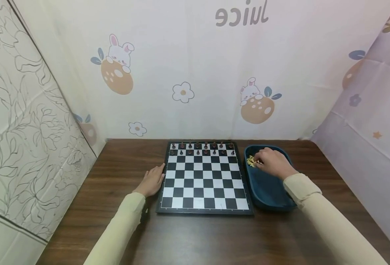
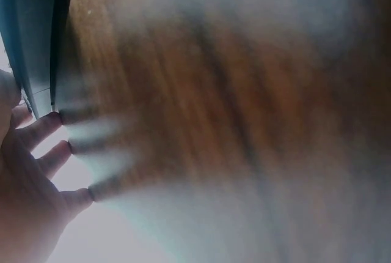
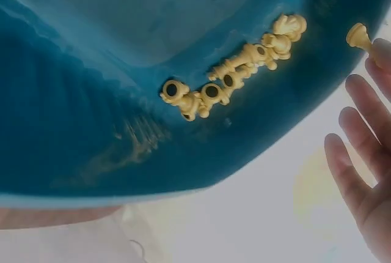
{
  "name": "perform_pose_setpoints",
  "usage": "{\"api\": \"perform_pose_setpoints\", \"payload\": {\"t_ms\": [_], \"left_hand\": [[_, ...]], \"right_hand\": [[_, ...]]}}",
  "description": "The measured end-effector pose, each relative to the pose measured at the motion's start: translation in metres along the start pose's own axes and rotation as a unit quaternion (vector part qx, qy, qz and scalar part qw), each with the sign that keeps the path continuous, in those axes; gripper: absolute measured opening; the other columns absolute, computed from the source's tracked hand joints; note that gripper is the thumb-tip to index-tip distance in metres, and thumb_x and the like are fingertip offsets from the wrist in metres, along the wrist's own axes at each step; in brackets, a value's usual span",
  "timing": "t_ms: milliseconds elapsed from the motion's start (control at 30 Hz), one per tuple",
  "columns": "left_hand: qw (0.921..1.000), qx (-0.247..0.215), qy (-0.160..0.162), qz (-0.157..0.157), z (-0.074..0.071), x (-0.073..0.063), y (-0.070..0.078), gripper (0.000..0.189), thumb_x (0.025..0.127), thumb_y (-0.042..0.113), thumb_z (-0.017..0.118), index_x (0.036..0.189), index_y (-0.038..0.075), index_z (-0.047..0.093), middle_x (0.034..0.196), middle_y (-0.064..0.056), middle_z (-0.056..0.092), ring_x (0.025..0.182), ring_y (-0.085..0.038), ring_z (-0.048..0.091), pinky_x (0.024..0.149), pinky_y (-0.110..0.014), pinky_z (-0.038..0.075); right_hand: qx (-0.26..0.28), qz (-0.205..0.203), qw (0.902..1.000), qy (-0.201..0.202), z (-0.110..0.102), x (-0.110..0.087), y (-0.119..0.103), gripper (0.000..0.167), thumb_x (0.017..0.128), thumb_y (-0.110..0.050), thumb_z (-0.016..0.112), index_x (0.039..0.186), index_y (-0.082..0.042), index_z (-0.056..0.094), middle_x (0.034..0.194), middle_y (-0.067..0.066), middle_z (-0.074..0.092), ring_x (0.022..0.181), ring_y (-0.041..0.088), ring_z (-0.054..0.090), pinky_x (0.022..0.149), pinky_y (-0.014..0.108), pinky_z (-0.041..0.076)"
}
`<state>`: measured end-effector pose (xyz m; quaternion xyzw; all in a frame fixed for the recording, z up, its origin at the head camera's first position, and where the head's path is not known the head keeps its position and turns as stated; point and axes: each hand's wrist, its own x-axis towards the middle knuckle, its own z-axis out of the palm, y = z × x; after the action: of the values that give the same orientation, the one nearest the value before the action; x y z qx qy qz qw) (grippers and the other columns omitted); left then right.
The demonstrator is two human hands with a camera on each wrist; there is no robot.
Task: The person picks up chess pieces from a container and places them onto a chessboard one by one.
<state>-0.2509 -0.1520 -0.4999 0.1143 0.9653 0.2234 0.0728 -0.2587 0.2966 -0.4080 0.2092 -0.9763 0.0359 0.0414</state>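
A black-and-white chessboard point(image 1: 198, 192) lies on the table, with two rows of dark chess pieces point(image 1: 198, 152) along its far end. My left hand point(image 1: 151, 180) rests beside the board, fingers extended and their tips at its left edge. In the left wrist view those fingers point(image 2: 43, 129) are spread apart. Over the blue tray point(image 1: 268, 191), my right hand point(image 1: 273, 162) pinches a cream chess piece point(image 3: 358, 35) by one end, its wider base pointing away from the fingertips. More cream chess pieces point(image 3: 278, 44) lie in a heap on the tray floor.
The tray stands close along the board's right side, its raised rim point(image 1: 287, 154) around the pieces. Brown wood tabletop point(image 1: 195, 239) stretches toward me. A patterned curtain point(image 1: 188, 55) hangs behind the table, and another printed sheet point(image 1: 25, 110) covers the left side.
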Motion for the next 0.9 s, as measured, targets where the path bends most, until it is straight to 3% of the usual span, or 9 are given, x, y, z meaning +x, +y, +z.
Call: {"api": "perform_pose_setpoints", "payload": {"t_ms": [333, 567, 900], "left_hand": [[1.0, -0.004, 0.004, -0.001, 0.0, -0.001, 0.001, 0.052, 0.104, 0.024, 0.033, 0.151, 0.004, 0.023, 0.151, -0.018, 0.031, 0.14, -0.036, 0.023, 0.112, -0.058, 0.01], [1.0, -0.002, 0.004, -0.004, 0.0, -0.001, 0.001, 0.052, 0.104, 0.024, 0.032, 0.151, 0.005, 0.023, 0.152, -0.018, 0.03, 0.14, -0.036, 0.023, 0.112, -0.058, 0.01], [1.0, -0.001, 0.001, -0.004, 0.0, 0.0, 0.001, 0.052, 0.104, 0.025, 0.032, 0.151, 0.005, 0.022, 0.152, -0.017, 0.031, 0.14, -0.035, 0.023, 0.112, -0.057, 0.01]], "right_hand": [[-0.02, -0.034, 0.999, 0.02, -0.015, -0.006, -0.02, 0.01, 0.079, -0.012, 0.077, 0.087, -0.008, 0.074, 0.081, 0.002, 0.063, 0.069, 0.016, 0.051, 0.063, 0.035, 0.052], [-0.039, -0.065, 0.9961, 0.043, -0.015, -0.006, -0.035, 0.009, 0.077, -0.014, 0.079, 0.083, -0.011, 0.074, 0.079, -0.001, 0.063, 0.07, 0.015, 0.051, 0.06, 0.032, 0.049], [-0.057, -0.089, 0.9933, 0.047, -0.017, -0.008, -0.065, 0.011, 0.075, -0.02, 0.082, 0.082, -0.016, 0.074, 0.08, -0.003, 0.063, 0.07, 0.014, 0.048, 0.06, 0.029, 0.043]]}}
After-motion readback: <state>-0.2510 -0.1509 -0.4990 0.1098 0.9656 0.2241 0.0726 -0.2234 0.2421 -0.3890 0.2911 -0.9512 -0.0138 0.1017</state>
